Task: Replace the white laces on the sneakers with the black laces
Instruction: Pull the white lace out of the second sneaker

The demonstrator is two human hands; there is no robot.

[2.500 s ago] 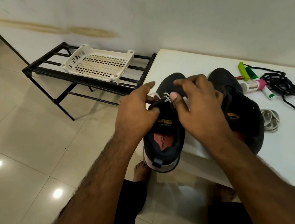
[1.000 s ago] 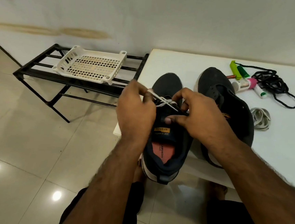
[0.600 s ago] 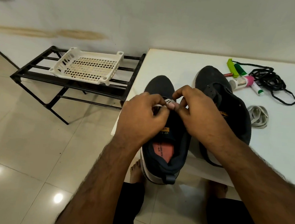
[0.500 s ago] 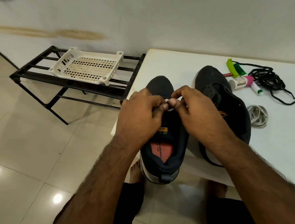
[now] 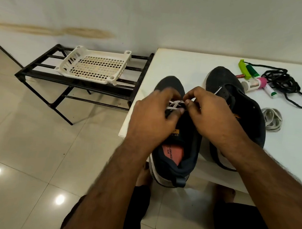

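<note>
Two sneakers (image 5: 178,127) sit side by side on the desk (image 5: 187,66), heels at its near edge; laces (image 5: 280,83) lie behind-right, a basket (image 5: 96,67) on the rack (image 5: 76,86) left of the desk

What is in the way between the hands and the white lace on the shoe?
Nothing visible. The left hand and right hand are already at the white lace on the near sneaker, fingers curled around it at the eyelets.
</note>
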